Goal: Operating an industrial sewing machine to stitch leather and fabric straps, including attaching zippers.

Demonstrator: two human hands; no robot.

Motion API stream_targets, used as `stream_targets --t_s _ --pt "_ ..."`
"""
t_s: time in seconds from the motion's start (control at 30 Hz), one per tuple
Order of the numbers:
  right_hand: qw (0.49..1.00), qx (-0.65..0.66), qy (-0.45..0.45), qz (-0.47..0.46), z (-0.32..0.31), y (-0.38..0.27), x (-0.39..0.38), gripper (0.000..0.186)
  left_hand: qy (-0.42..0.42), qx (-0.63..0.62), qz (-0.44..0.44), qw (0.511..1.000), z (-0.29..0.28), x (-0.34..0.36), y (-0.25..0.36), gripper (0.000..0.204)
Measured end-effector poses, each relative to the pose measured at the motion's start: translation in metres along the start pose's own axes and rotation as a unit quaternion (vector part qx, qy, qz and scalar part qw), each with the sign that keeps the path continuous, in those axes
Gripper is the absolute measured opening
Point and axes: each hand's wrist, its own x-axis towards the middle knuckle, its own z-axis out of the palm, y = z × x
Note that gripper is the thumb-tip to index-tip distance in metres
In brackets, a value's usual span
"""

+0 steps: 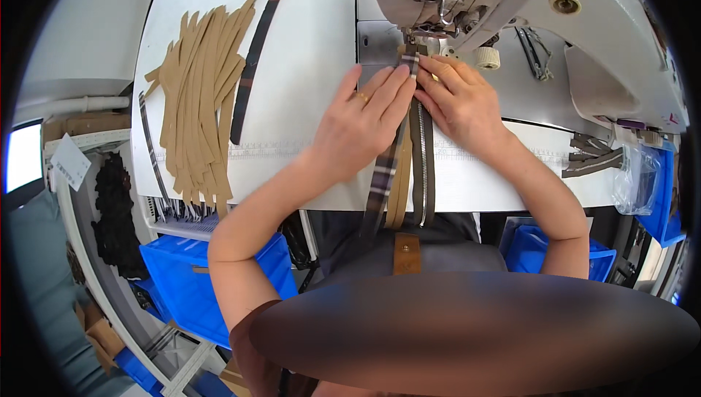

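A dark plaid fabric strip (381,181), a tan strip (399,185) and a dark zipper (423,170) with metal teeth run together from the sewing machine's presser foot (411,37) down over the table's front edge. My left hand (367,116) lies with its fingers stretched flat on the plaid strip, just in front of the foot. Closer to the foot on the other side, my right hand (464,101) has bent fingers pinching the zipper's upper part. The fingers hide how the layers meet there.
Left on the white table (314,24) lies a heap of tan strips (197,97), with a dark strip (259,61) beside it. Thread snips (537,54) rest on the sewing machine (613,24). More dark zippers (591,156) sit at right. A blue bin (190,269) stands below.
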Motion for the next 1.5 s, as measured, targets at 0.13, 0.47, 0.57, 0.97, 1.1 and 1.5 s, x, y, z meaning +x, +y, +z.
stream_targets --t_s 0.13,0.47,0.57,0.97,1.1,1.5 --pt "1.000 -0.003 -0.005 0.005 0.000 0.000 -0.001 0.026 -0.004 -0.032 0.005 0.999 0.014 0.020 -0.015 0.044" --pt "0.999 0.007 -0.036 0.013 -0.001 -0.002 -0.003 0.032 0.041 -0.134 0.003 0.990 0.035 0.026 -0.035 0.037" --pt "0.999 0.000 -0.047 0.014 -0.002 -0.002 -0.003 0.033 0.049 -0.123 -0.004 0.991 0.035 0.022 -0.033 0.034" --pt "0.999 -0.003 -0.030 0.014 -0.002 -0.004 -0.001 0.035 0.067 -0.110 -0.009 0.992 0.039 0.026 -0.036 0.031" --pt "0.999 0.002 -0.027 0.020 -0.002 -0.003 -0.001 0.036 0.083 -0.113 -0.001 0.990 0.041 0.027 -0.037 0.031" --pt "0.999 0.004 -0.041 0.021 -0.004 -0.002 -0.001 0.038 0.081 -0.109 -0.004 0.991 0.041 0.028 -0.038 0.027"
